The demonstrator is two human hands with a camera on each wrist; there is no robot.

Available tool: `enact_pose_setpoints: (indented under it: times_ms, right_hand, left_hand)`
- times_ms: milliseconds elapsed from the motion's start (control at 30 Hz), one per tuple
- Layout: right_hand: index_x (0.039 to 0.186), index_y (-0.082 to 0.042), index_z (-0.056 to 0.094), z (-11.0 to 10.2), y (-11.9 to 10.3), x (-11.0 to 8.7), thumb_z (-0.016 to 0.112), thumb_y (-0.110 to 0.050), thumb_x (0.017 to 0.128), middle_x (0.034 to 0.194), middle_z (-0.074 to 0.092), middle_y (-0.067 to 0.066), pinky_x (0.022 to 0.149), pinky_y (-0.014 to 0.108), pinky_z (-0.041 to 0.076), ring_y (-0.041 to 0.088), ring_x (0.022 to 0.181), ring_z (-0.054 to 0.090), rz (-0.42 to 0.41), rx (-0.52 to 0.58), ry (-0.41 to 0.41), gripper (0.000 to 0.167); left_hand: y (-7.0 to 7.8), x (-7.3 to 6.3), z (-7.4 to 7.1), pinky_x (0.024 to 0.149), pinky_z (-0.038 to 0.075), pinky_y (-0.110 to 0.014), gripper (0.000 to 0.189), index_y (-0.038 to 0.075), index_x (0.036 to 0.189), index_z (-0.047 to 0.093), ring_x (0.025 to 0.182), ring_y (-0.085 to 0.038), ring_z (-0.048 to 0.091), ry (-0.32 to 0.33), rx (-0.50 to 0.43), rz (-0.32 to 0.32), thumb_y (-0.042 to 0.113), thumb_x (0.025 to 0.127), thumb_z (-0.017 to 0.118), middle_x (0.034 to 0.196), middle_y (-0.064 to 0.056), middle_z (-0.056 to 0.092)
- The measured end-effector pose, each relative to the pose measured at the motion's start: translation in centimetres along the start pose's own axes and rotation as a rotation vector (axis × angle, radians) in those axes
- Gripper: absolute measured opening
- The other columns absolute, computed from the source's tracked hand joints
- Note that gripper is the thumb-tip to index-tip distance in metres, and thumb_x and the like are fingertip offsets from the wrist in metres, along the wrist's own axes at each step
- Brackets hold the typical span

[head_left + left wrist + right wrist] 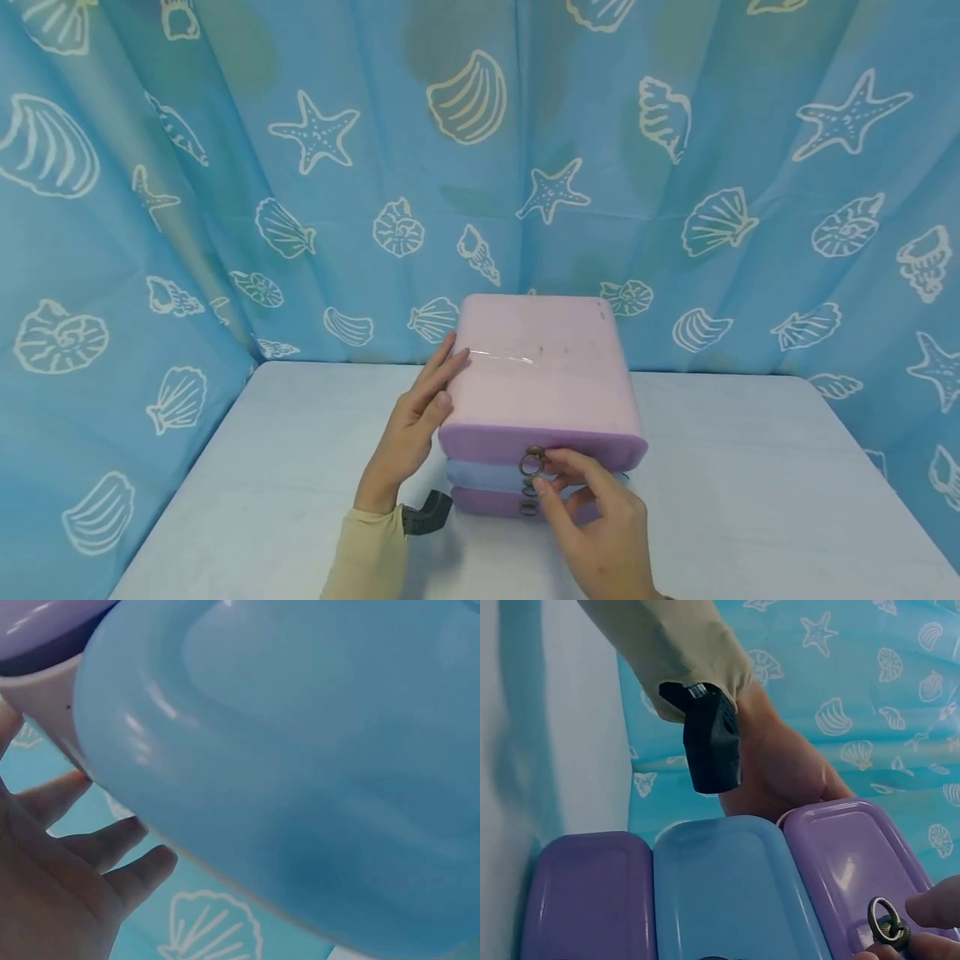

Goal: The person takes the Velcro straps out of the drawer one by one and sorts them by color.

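A small drawer cabinet [536, 392] has a pale pink top and three stacked fronts. Its top front [480, 446] is purple, the middle front [727, 877] is blue, and the bottom front [592, 885] is purple. My left hand [408, 437] rests along the cabinet's left side, fingers spread and one fingertip over the top edge. At the top front's bronze ring pull [889, 926] is my right hand [600, 517], thumb and forefinger bent and apart, with the pull between them. That ring hangs down from its knob. The left wrist view shows the left hand [64, 862] beside the blue front.
The cabinet stands on a pale blue table [750, 483]. Behind it hangs a blue curtain [420, 167] with white shells and starfish. A black wrist mount [427, 512] on the left sleeve sits close to the lower fronts. Ring pulls also hang on the lower fronts.
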State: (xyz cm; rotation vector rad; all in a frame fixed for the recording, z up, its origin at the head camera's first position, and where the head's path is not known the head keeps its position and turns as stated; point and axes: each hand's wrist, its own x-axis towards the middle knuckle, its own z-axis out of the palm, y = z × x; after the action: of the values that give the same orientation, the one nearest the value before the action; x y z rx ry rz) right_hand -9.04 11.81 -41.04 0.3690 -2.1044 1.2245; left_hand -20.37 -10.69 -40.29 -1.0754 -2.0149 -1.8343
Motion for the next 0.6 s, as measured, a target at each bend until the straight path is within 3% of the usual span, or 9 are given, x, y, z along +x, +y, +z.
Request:
enact_pose_setpoints:
  times_ms: [267,467,600]
  right_hand:
    - [0.105,-0.006,0.07,0.8,0.1,-0.2,0.081,0.002,0.081,0.092,0.073,-0.001,0.064,0.016,0.053,0.008,0.074,0.065,0.009,0.044,0.034,0.027]
    - [0.101,-0.005,0.071,1.2,0.0,-0.2,0.078,0.006,0.082,0.091,0.074,-0.002,0.066,0.02,0.056,0.01,0.074,0.068,0.1,0.163,0.056,0.023]
    - [0.1,-0.003,0.071,1.2,-0.1,-0.1,0.077,0.007,0.083,0.091,0.074,0.002,0.068,0.022,0.057,0.012,0.076,0.069,0.192,0.249,0.042,0.02]
  left_hand:
    - [0.0,0.1,0.0,0.12,0.023,-0.036,0.041,0.007,0.149,0.049,0.153,-0.022,0.015,0.0,0.008,-0.037,0.013,0.108,0.044,0.168,-0.006,0.015]
    - [-0.1,0.1,0.0,0.117,0.022,-0.057,0.04,0.009,0.147,0.051,0.154,-0.02,0.012,0.007,0.034,-0.05,0.015,0.108,0.044,0.168,-0.001,0.017]
    - [-0.2,0.0,0.1,0.116,0.02,-0.061,0.039,0.009,0.145,0.052,0.154,-0.022,0.011,0.014,0.044,-0.054,0.017,0.109,0.043,0.168,-0.001,0.017]
